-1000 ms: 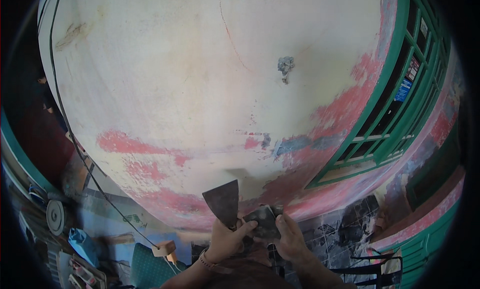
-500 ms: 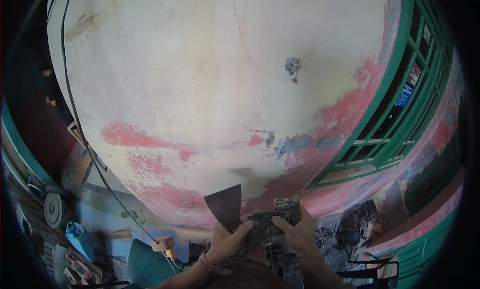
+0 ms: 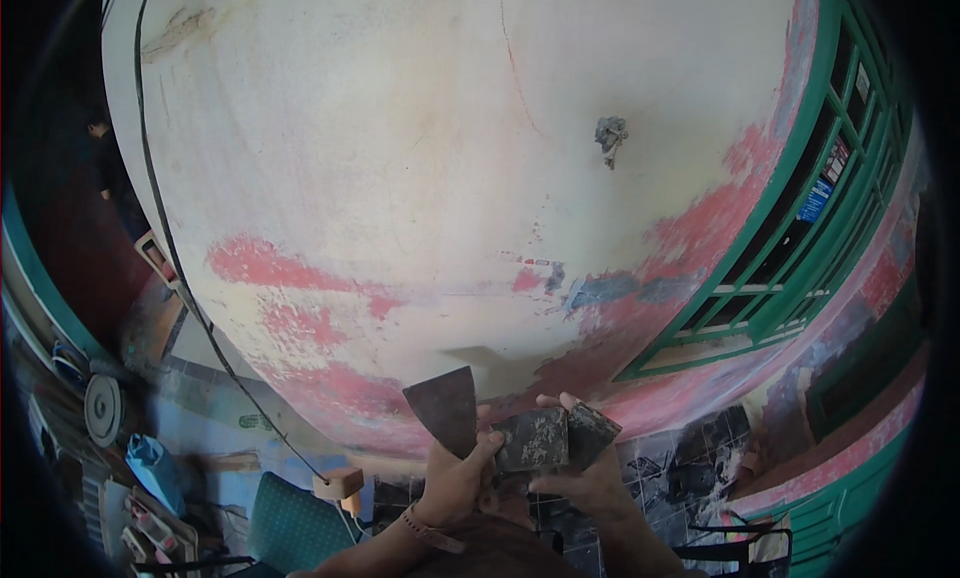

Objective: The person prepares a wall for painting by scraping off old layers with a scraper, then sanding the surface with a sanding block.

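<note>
My left hand (image 3: 455, 488) is closed around a putty knife whose wide, dark blade (image 3: 445, 410) points up and to the left. Its thumb also presses at the left edge of a dark grey piece of sandpaper (image 3: 532, 440) marked with whitish dust. My right hand (image 3: 592, 486) supports the sandpaper from behind and below, its fingertips showing over the top edge and its thumb lifted off the front. A second dark flap (image 3: 593, 436) tilts to the right beside it; whether it is the same sheet I cannot tell. The knife's handle is hidden in my left hand.
A white wall (image 3: 380, 158) with pink peeling patches stands before me, a grey wall fitting (image 3: 610, 138) on it. Right is a green-framed window (image 3: 745, 278). A green chair (image 3: 295, 523), a hanging wooden block (image 3: 338, 483) on a cable and a blue bag (image 3: 157, 470) lie left; a person (image 3: 115, 173) is beyond.
The sandpaper has been turned so its dusty face shows, and the right flap has tilted. My right thumb has come off the front. The putty knife stays in my left hand.
</note>
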{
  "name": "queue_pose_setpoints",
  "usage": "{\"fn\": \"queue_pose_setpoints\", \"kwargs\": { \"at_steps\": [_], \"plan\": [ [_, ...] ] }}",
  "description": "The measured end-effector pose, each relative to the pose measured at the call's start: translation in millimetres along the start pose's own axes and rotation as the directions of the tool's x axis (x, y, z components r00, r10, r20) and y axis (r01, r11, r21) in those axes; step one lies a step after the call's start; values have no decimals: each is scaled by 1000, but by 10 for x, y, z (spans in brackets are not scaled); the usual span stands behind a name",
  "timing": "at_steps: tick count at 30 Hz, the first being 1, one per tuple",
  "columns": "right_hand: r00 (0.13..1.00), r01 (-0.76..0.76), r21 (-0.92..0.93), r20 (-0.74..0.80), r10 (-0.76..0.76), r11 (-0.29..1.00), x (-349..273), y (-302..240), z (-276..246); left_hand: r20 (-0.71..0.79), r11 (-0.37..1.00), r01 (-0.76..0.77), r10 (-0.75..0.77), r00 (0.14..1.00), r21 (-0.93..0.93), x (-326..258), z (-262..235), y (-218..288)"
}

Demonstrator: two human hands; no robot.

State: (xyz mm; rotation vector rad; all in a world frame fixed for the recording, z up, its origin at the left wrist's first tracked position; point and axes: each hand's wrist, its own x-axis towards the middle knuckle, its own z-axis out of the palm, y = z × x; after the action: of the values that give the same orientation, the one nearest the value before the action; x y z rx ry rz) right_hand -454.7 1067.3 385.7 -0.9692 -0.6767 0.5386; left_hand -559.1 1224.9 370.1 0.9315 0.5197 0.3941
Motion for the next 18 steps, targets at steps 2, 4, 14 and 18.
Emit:
{"fn": "queue_pose_setpoints", "kwargs": {
  "at_steps": [2, 4, 14, 18],
  "plan": [
    [995, -89, -128, -62, 82, 988, 27, 18, 15, 38, 999, 22, -24, 999, 43, 13, -22, -25],
    [995, -78, -151, -79, 66, 985, 59, 58, 7, 54, 991, 99, -105, 993, 94, 27, -74, -53],
    [925, -38, -83, -381, 4, 996, 253, 76, -104, 377, 847, -262, 80, 923, 462, 88, -246, -148],
    [879, 37, 13, -477, -27, 999, 336, 25, 16, 471, 560, -523, 251, 846, 642, 116, -261, -157]
  ]
}}
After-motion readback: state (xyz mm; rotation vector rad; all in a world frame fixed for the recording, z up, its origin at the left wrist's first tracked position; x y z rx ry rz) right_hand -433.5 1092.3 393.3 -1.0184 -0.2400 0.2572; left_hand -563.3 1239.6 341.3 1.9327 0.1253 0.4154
